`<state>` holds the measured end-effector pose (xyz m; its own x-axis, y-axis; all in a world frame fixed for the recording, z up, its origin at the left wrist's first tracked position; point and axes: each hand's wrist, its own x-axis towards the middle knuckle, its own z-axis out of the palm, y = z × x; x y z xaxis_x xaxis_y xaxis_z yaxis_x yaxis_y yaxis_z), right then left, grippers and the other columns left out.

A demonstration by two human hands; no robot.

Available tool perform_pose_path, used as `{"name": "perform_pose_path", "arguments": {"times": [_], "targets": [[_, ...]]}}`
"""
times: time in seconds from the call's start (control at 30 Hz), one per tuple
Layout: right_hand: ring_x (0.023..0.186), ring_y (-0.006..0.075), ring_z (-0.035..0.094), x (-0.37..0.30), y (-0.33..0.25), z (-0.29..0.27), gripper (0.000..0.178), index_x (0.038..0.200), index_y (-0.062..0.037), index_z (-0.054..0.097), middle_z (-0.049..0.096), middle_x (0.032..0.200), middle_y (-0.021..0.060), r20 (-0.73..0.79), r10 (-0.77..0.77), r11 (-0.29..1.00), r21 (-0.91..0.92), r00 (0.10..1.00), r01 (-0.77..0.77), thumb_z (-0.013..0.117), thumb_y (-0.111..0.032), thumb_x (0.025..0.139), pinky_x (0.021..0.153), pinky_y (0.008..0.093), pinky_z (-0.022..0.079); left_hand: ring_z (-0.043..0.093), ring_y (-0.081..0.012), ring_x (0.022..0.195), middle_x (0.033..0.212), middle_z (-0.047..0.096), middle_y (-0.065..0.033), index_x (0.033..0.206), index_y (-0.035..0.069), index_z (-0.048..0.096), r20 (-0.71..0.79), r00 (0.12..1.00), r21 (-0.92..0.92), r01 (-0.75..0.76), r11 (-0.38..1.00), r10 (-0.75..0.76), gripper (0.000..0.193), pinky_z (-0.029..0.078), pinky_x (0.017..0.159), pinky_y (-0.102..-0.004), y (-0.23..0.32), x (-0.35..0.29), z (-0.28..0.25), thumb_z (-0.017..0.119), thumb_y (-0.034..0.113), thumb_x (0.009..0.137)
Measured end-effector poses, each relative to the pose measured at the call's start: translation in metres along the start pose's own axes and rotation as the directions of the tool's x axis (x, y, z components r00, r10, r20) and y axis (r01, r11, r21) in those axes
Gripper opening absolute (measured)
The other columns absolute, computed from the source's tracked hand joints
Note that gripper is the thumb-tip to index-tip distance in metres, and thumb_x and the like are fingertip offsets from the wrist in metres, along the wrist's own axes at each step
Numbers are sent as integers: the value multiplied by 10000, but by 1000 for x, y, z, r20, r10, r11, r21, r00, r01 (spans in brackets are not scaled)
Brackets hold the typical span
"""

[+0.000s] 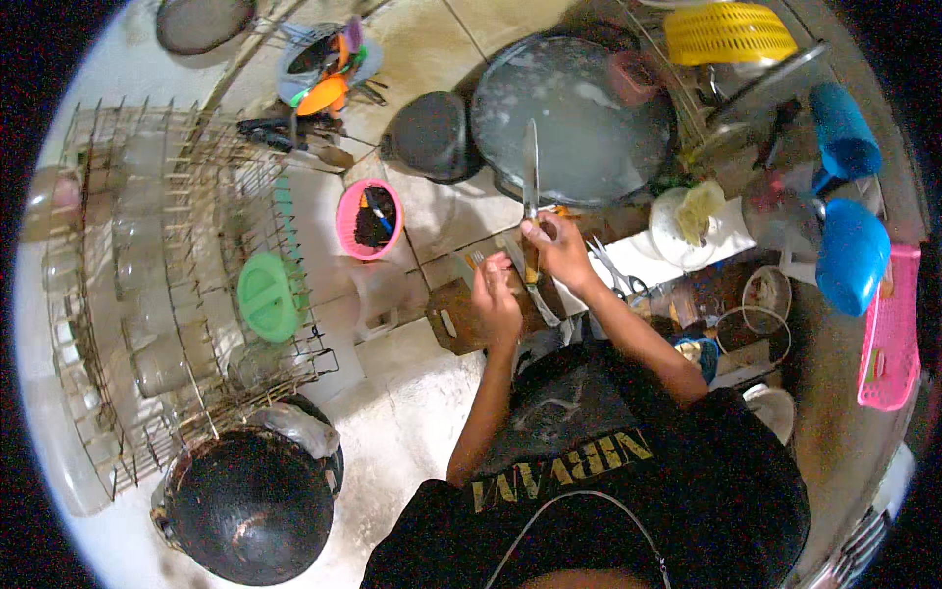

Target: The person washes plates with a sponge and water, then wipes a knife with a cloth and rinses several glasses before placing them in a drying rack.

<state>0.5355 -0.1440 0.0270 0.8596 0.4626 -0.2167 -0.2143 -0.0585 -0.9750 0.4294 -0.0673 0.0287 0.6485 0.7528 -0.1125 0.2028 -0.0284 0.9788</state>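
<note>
My right hand [559, 250] grips the handle of a long kitchen knife [531, 167] whose blade points away from me, over the rim of a big round basin of cloudy water [574, 118]. My left hand [496, 299] is curled over a dark wooden cutting board [451, 319] and seems to hold a fork [478, 259] or similar small utensil. More cutlery lies beside the board, between my two hands.
A wire dish rack [167, 285] with glasses and a green lid [267, 296] fills the left. A pink cup [368, 218] of utensils, a dark pot [432, 135], a black wok [250, 506], blue jugs [849, 250], a yellow basket [728, 31] and a pink tray [891, 334] surround me.
</note>
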Motion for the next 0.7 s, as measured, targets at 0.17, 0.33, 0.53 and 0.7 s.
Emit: {"name": "perform_pose_path", "arguments": {"times": [0.17,0.33,0.53,0.7], "targets": [[720,198,578,-18,38,-26,340,915,17,606,631,805,149,-175,64,962,-251,982,-107,595,-318,857,681,343,454,547,-85,679,785,607,-33,888,44,561,201,978,-70,69,995,-54,184,405,527,-209,-20,10,-24,456,188,934],[798,373,590,-64,35,-45,374,957,-9,588,613,858,228,-324,-76,923,-382,943,-57,637,-346,801,714,416,458,506,-93,605,703,576,-44,784,56,503,188,973,-101,157,982,-136,177,375,511,-222,-15,16,-16,444,161,914],[827,353,598,-118,41,-69,308,965,-37,548,607,864,200,-549,51,869,-388,834,-308,645,-268,786,714,429,462,502,-97,562,698,567,-46,858,32,512,379,918,-39,140,989,-115,191,381,488,-214,-28,15,-1,473,208,921],[913,398,561,-130,56,-76,342,1065,-51,481,579,983,214,-602,-11,805,-479,798,-351,594,-195,777,781,470,447,489,-87,554,683,553,-42,880,23,522,414,900,-22,159,987,-136,218,366,479,-198,-20,16,-1,452,221,937]]}}
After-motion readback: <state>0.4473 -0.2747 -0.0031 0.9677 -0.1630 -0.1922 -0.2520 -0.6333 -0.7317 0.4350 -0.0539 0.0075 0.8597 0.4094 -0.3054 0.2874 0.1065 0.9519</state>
